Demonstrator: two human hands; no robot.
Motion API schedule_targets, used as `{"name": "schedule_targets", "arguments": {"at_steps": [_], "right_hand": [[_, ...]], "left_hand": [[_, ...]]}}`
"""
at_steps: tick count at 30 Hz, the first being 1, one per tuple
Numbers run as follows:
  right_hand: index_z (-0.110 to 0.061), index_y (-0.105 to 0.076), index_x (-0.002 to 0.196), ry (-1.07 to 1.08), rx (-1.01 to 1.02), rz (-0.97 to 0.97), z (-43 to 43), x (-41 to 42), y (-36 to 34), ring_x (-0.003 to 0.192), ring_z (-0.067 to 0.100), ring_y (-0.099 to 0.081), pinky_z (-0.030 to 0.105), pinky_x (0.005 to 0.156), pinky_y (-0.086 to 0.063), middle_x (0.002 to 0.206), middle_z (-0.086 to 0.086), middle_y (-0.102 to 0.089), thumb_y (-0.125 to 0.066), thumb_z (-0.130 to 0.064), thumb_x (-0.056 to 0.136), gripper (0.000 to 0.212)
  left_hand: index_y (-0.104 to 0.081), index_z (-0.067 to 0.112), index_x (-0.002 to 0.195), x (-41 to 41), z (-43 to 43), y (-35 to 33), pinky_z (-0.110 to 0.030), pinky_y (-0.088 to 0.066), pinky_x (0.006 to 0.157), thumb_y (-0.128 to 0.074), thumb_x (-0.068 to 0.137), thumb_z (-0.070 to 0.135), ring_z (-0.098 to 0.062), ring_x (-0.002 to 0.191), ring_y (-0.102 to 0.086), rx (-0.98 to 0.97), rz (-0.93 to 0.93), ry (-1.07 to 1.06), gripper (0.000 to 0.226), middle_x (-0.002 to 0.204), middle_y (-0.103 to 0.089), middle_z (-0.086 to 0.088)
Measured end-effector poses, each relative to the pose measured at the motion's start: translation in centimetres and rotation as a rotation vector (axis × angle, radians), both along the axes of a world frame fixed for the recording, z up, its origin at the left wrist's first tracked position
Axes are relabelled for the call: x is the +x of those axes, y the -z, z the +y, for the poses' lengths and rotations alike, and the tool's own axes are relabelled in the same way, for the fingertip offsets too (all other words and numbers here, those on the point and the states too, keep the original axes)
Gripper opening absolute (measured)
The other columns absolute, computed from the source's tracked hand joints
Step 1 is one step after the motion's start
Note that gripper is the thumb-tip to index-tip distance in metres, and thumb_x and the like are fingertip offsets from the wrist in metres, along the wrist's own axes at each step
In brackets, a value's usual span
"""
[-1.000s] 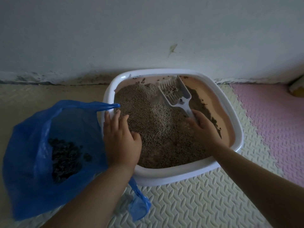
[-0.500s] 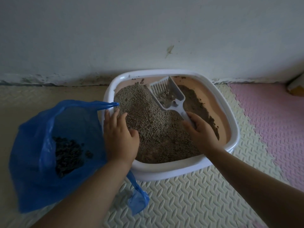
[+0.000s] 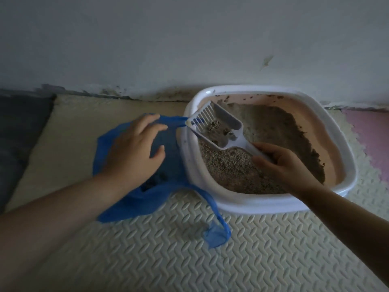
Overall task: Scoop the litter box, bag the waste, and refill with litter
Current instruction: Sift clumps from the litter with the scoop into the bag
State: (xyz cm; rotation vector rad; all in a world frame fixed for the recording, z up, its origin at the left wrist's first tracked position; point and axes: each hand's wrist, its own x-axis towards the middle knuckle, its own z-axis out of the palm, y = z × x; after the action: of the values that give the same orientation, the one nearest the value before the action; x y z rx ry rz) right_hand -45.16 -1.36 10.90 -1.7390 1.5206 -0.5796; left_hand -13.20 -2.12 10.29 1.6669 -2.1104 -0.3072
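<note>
A white litter box (image 3: 248, 204) with a pinkish inside stands against the wall, with grey-brown litter (image 3: 237, 169) heaped in it. My right hand (image 3: 284, 165) grips the handle of a white slotted scoop (image 3: 219, 125). The scoop is lifted over the box's left rim and holds a few clumps. A blue plastic bag (image 3: 166, 192) lies on the floor left of the box, with dark waste inside. My left hand (image 3: 134, 148) hovers over the bag's mouth with fingers spread, its fingertips near the bag's upper edge.
A cream embossed foam mat (image 3: 210, 260) covers the floor. A pink mat (image 3: 370, 133) lies to the right and a dark grey one (image 3: 19, 131) to the left. The white wall (image 3: 189, 39) stands just behind the box.
My right hand lifted the scoop out of the litter and swung it left to the box's rim. My left hand left the box's edge and moved over the bag. The view shifted left.
</note>
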Motion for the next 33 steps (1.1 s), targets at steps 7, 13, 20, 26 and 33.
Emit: {"name": "schedule_targets", "arguments": {"at_steps": [7, 13, 20, 26, 33], "right_hand": [[-0.052, -0.057, 0.103, -0.228, 0.043, 0.044, -0.4, 4.6, -0.8, 0.075, 0.019, -0.062, 0.038, 0.071, -0.050, 0.086, -0.002, -0.069, -0.061, -0.019, 0.090, 0.036], [-0.049, -0.061, 0.102, -0.314, 0.037, 0.136, -1.3, 6.1, 0.5, 0.064, 0.014, -0.060, 0.035, 0.064, -0.048, 0.076, -0.002, -0.068, -0.062, -0.018, 0.090, 0.033], [-0.032, -0.068, 0.110, -0.319, 0.037, 0.219, -2.1, 7.6, 0.5, 0.057, 0.006, -0.054, 0.031, 0.062, -0.046, 0.073, -0.002, -0.065, -0.060, -0.022, 0.091, 0.023], [-0.036, -0.067, 0.105, -0.323, 0.030, 0.264, -2.4, 8.3, 0.5, 0.061, 0.010, -0.057, 0.035, 0.064, -0.048, 0.072, -0.004, -0.065, -0.059, -0.025, 0.091, 0.020], [-0.036, -0.063, 0.112, -0.367, -0.086, 0.403, -3.0, 10.2, -0.5, 0.063, 0.005, -0.056, 0.029, 0.064, -0.046, 0.074, -0.010, -0.064, -0.057, -0.027, 0.091, 0.024]], "left_hand": [[-0.053, 0.021, 0.132, 5.4, 1.3, 0.2, -0.039, -0.034, 0.104, -0.063, 0.086, 0.042, -0.025, 0.134, -0.035, 0.168, -0.317, -0.089, 0.052, 0.149, -0.032, -0.004], [-0.042, 0.018, 0.140, 5.7, 1.3, 0.3, -0.034, -0.042, 0.091, -0.057, 0.091, 0.032, -0.019, 0.122, -0.045, 0.203, -0.321, -0.092, 0.053, 0.136, -0.042, 0.001], [-0.055, 0.018, 0.132, 5.7, 0.8, 0.5, -0.036, -0.040, 0.071, -0.052, 0.086, 0.000, -0.030, 0.114, -0.050, 0.062, -0.353, 0.131, 0.049, 0.135, -0.043, -0.008], [-0.065, 0.019, 0.113, 6.4, 0.1, 1.0, -0.037, -0.043, 0.073, -0.056, 0.091, 0.009, -0.027, 0.112, -0.051, 0.079, -0.354, 0.115, 0.026, 0.137, -0.042, -0.006], [-0.070, 0.020, 0.094, 8.2, 0.1, 0.4, -0.029, -0.040, 0.069, -0.061, 0.088, 0.013, -0.020, 0.101, -0.057, -0.004, -0.242, 0.215, 0.013, 0.130, -0.051, -0.004]]}}
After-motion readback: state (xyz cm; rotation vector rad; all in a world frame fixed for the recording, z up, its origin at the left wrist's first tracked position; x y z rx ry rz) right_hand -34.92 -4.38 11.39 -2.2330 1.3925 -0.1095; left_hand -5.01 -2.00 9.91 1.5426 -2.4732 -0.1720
